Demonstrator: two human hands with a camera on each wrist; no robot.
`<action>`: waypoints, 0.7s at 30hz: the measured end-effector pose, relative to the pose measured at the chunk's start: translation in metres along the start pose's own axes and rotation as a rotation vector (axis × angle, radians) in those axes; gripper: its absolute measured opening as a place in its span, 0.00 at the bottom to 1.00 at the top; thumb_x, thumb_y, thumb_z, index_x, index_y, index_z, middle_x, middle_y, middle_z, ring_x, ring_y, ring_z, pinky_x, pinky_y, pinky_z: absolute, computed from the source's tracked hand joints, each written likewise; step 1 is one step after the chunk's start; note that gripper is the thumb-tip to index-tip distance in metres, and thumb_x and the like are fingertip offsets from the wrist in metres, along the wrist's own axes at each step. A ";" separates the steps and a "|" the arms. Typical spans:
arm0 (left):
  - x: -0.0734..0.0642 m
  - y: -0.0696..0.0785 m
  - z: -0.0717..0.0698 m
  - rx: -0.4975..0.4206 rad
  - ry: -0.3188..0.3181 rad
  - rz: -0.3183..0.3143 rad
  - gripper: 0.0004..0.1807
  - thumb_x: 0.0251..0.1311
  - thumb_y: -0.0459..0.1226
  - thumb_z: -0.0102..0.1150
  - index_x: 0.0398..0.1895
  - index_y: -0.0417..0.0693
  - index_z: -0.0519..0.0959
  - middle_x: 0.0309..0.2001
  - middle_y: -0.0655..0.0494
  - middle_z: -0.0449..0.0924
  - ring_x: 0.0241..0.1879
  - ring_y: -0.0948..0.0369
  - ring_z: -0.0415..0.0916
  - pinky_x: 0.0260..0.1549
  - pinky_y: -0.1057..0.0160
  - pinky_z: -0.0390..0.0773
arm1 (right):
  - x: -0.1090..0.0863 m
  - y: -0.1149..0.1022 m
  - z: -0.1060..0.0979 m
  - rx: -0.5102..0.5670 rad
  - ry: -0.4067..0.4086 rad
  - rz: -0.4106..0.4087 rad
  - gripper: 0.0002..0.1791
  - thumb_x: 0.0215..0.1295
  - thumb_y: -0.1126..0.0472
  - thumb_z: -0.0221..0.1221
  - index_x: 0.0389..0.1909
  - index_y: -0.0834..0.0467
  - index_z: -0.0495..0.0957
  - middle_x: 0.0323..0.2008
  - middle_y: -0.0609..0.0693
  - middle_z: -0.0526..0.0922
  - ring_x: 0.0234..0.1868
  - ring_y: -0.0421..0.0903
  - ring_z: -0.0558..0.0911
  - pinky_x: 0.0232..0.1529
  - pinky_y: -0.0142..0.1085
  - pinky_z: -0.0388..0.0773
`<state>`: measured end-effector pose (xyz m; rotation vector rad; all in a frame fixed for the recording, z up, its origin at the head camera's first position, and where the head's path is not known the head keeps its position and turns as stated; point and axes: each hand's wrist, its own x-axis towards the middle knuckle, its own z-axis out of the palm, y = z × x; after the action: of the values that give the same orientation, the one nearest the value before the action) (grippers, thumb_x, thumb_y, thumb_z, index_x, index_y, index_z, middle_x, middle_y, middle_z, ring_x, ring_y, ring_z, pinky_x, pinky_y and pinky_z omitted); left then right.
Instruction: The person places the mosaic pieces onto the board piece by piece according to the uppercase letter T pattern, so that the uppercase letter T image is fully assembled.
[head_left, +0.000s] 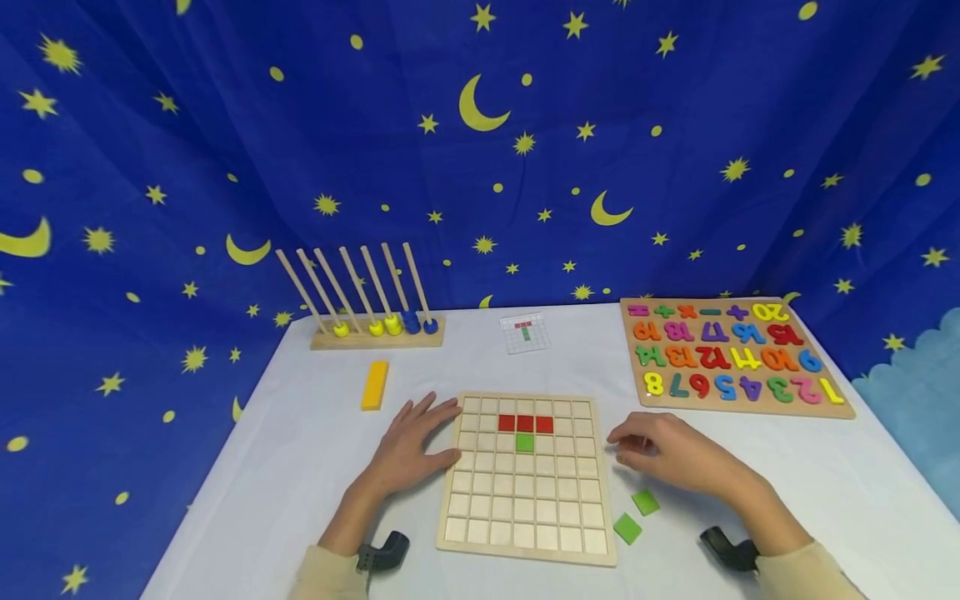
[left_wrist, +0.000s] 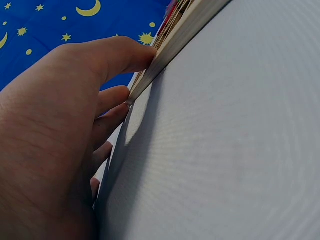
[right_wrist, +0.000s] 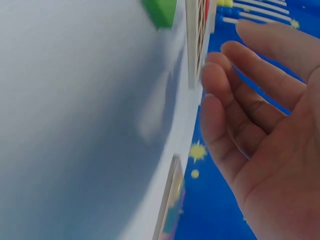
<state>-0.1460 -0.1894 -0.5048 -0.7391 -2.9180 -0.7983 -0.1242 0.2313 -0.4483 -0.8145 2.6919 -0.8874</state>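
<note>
A wooden grid board (head_left: 524, 510) lies flat on the table, with three red square tiles (head_left: 525, 423) side by side near its far end. Just below the middle red one sits a green square tile (head_left: 525, 442). My left hand (head_left: 408, 446) rests at the board's left side, its thumb and forefinger touching the edge, fingers spread. Beyond the right edge hovers my right hand (head_left: 667, 450), fingers loosely bent and nothing between them. Between that hand and the board's near corner lie two loose green tiles (head_left: 627, 528). In the right wrist view the palm (right_wrist: 280, 185) shows bare.
A small pattern card (head_left: 525, 333) with red and green squares lies behind the board. At the back left stands a peg abacus (head_left: 378, 337) with yellow and blue beads, a yellow-orange block (head_left: 375, 385) in front. A number puzzle board (head_left: 750, 400) occupies the back right.
</note>
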 end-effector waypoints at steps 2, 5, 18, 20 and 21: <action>0.001 0.000 -0.001 0.003 -0.003 0.003 0.36 0.56 0.57 0.61 0.69 0.60 0.68 0.69 0.68 0.61 0.72 0.56 0.47 0.70 0.51 0.40 | -0.006 0.004 -0.003 0.015 -0.030 0.037 0.11 0.62 0.54 0.64 0.45 0.49 0.82 0.35 0.33 0.79 0.35 0.34 0.76 0.36 0.31 0.78; 0.001 0.000 -0.002 0.008 -0.006 0.002 0.36 0.56 0.57 0.61 0.68 0.61 0.68 0.69 0.69 0.61 0.72 0.57 0.47 0.70 0.51 0.40 | -0.013 0.007 -0.009 0.042 -0.110 0.091 0.14 0.60 0.52 0.65 0.47 0.48 0.81 0.36 0.35 0.79 0.36 0.36 0.76 0.36 0.32 0.77; 0.003 0.001 0.000 0.015 -0.006 -0.013 0.36 0.56 0.57 0.61 0.68 0.61 0.68 0.69 0.69 0.61 0.73 0.58 0.46 0.70 0.53 0.39 | -0.019 0.008 -0.007 0.045 -0.302 0.065 0.19 0.50 0.59 0.70 0.42 0.38 0.79 0.38 0.36 0.75 0.39 0.40 0.73 0.41 0.35 0.75; 0.002 0.002 -0.001 0.011 -0.005 -0.019 0.36 0.56 0.57 0.61 0.68 0.61 0.68 0.69 0.68 0.62 0.73 0.58 0.46 0.70 0.53 0.39 | -0.017 0.006 -0.005 0.048 -0.288 0.059 0.17 0.51 0.63 0.69 0.39 0.39 0.80 0.35 0.37 0.75 0.37 0.40 0.74 0.37 0.34 0.74; 0.001 0.002 -0.001 0.011 -0.007 -0.016 0.36 0.56 0.57 0.61 0.68 0.61 0.68 0.69 0.68 0.62 0.73 0.57 0.46 0.70 0.52 0.39 | -0.017 0.005 -0.004 0.046 -0.281 0.061 0.17 0.50 0.63 0.68 0.38 0.39 0.80 0.33 0.37 0.75 0.36 0.40 0.74 0.35 0.33 0.74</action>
<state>-0.1458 -0.1882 -0.5028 -0.7196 -2.9359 -0.7822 -0.1140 0.2463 -0.4482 -0.7777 2.4307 -0.7563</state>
